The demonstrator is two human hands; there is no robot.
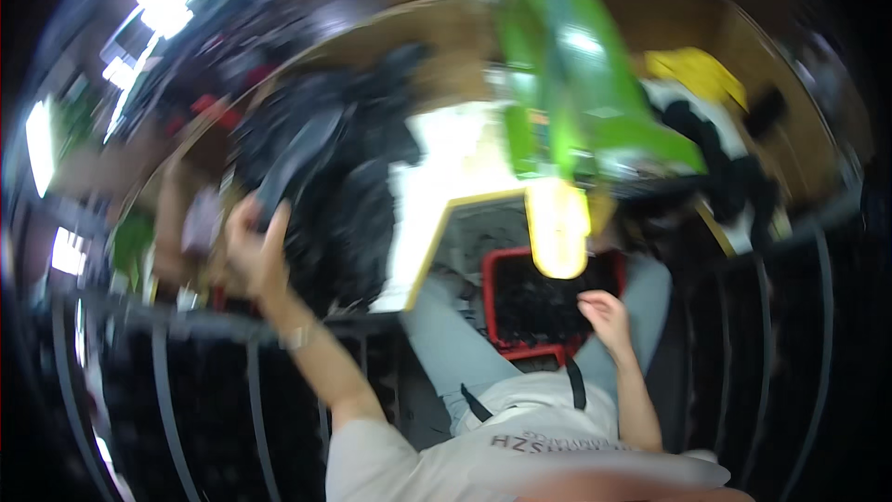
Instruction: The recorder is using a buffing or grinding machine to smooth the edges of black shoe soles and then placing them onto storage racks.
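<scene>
Thumb raised, hold unclear, the nearer left hand (258, 253) is at the lower end of a dark elongated piece (311, 144) slanting away rightward by the table's left edge (193, 141).

2 hands (255, 249) (609, 321), 1 machine (613, 98), 1 crate (490, 302)

Machine housing (609, 93) was vivid green, its lit lower part (557, 232) yellow-white. Heaped pieces (358, 177) were black, as were the contents (544, 305) of a red crate (490, 293). Work plate (460, 139) showed white, yellow-edged; surrounding table (455, 51) brown. Bunched cloth (699, 74) was yellow. Wearer's trousers (455, 335) looked pale blue-grey; shirt (390, 465) whitish, dark lettering.
</scene>
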